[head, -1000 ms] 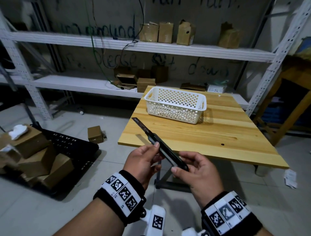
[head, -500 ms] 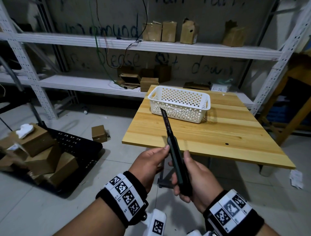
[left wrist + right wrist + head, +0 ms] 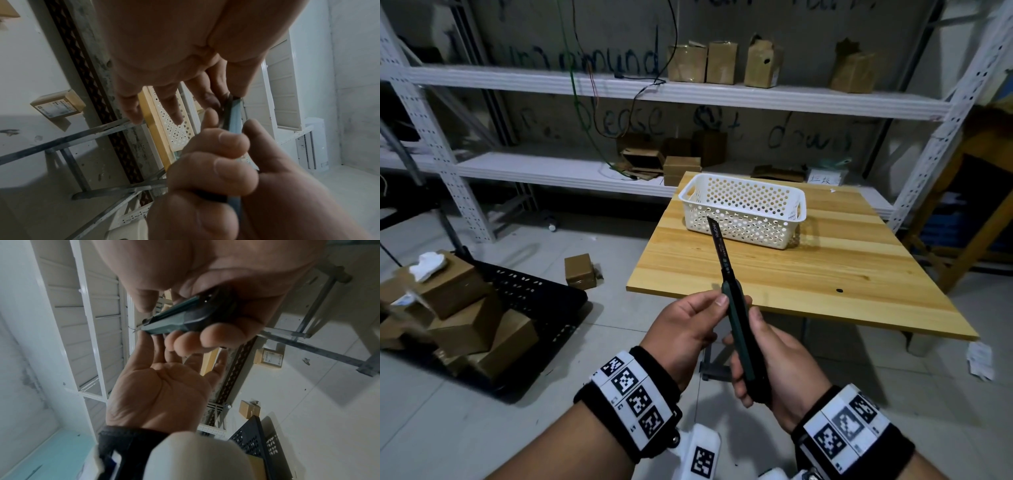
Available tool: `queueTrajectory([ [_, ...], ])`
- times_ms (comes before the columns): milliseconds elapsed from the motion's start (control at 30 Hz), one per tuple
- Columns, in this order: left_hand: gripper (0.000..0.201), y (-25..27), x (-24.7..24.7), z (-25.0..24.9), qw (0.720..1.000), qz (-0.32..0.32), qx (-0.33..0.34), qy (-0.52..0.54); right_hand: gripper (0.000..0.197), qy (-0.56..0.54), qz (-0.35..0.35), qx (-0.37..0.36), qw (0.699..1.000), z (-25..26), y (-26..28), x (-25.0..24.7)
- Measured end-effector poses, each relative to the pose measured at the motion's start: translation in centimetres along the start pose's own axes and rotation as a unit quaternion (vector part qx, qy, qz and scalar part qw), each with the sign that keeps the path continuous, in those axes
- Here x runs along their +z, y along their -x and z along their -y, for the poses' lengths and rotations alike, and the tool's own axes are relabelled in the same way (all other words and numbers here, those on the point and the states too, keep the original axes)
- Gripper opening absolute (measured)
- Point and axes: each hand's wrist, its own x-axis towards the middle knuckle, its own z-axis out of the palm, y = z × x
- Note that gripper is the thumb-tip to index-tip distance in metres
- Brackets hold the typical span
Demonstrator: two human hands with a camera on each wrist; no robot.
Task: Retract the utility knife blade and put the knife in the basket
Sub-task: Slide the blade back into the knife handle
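The utility knife (image 3: pixel 739 337) has a dark green handle, and its long black blade (image 3: pixel 717 236) is out, pointing forward toward the basket. My right hand (image 3: pixel 767 356) is wrapped round the rear of the handle, thumb lying along it. My left hand (image 3: pixel 698 318) pinches the handle's front end, thumb on its left side. The right wrist view shows the knife (image 3: pixel 174 321) in my curled fingers with the left palm (image 3: pixel 160 386) below. The left wrist view shows the knife (image 3: pixel 233 110) at thumb and forefinger. The white perforated basket (image 3: pixel 743 219) stands empty on the wooden table (image 3: pixel 825 274), beyond the blade tip.
White metal shelving (image 3: pixel 688 92) with cardboard boxes runs along the back wall. A black crate (image 3: pixel 534 294) with several cardboard boxes lies on the floor at left, with a small box (image 3: pixel 580 272) beside it. A wooden frame (image 3: pixel 969 212) stands right of the table.
The knife swung from pointing up-left to pointing straight ahead at the basket. My right hand went from holding its rear end in the fingertips to wrapping round the handle. The blade stays out.
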Motion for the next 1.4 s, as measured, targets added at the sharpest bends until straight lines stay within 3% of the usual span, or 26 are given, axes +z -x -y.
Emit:
queueTrajectory([
  [400,0.035,0.53,0.40,-0.10,0.999,0.013,-0.005,0.048,0.073,-0.008,0.005,-0.003,1.000,-0.11,0.02,0.35],
  [567,0.047,0.53,0.47,0.00,0.999,0.025,0.003,0.041,0.070,-0.012,-0.008,0.003,1.000,-0.05,0.08,0.42],
  [900,0.022,0.75,0.60,0.02,0.998,0.030,0.011,0.048,0.066,0.010,-0.012,-0.004,1.000,-0.15,-0.03,0.17],
  [1300,0.051,0.78,0.52,0.42,0.999,0.004,-0.006,0.042,0.061,0.001,-0.005,-0.013,1.000,-0.04,0.11,0.15],
  [1400,0.044,0.85,0.43,0.48,0.999,0.001,-0.009,0.042,0.060,-0.009,-0.003,-0.012,1.000,-0.01,0.24,0.25],
])
